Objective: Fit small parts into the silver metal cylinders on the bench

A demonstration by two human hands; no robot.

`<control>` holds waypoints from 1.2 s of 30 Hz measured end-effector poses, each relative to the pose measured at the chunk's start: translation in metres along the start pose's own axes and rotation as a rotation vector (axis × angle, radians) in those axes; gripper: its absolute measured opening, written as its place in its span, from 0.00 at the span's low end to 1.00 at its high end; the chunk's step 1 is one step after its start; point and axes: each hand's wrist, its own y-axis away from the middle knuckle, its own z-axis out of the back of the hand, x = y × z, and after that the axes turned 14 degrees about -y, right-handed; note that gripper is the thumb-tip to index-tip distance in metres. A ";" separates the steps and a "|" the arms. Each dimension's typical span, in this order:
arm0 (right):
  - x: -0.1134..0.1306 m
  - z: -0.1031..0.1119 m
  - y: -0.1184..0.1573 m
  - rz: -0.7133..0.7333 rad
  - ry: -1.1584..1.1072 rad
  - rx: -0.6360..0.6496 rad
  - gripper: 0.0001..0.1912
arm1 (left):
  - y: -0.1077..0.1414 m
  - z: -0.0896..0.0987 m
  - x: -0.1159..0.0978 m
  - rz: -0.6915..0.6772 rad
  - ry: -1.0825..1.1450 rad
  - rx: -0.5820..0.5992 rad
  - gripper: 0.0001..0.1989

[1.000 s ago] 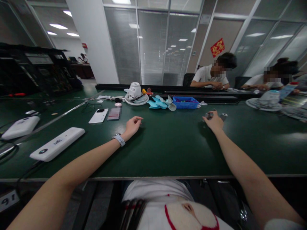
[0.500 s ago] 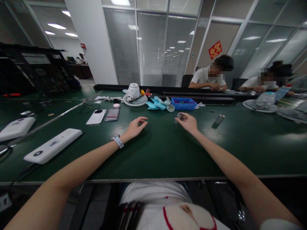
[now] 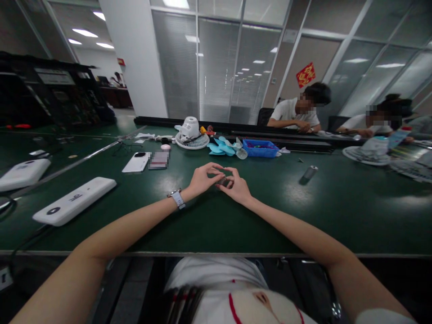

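My left hand (image 3: 204,181) and my right hand (image 3: 237,186) meet just above the green table (image 3: 216,225), fingertips close together. Between their fingers is a small greyish part (image 3: 222,181), mostly covered and too small to identify. Both hands are closed about it in a pinch. Beyond them lie light blue fan blades (image 3: 222,146), a clear round piece (image 3: 241,154) and a blue tray (image 3: 259,148) of small items. A small metallic cylinder (image 3: 308,174) rests on the table to the right of my right hand.
A white fan housing with its grille (image 3: 191,135) stands at the back. On the left are a white phone (image 3: 135,163), a pink-grey card-like item (image 3: 159,159) and a long white device (image 3: 74,201) with a cable. Co-workers (image 3: 297,112) sit across the table; more fan parts (image 3: 367,150) lie at right.
My right hand has moved left with the small greyish part, and my left hand has moved right. The two hands were apart and now meet around the part.
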 end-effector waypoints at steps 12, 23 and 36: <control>-0.003 0.007 0.000 0.027 0.034 0.030 0.27 | -0.002 0.012 0.057 0.102 -0.019 0.041 0.19; -0.088 0.164 -0.011 -0.299 0.585 -0.626 0.23 | -0.011 0.034 0.083 0.453 0.012 -0.222 0.22; -0.048 0.115 -0.011 0.007 0.806 -0.516 0.32 | -0.012 0.034 0.098 0.464 -0.026 -0.335 0.13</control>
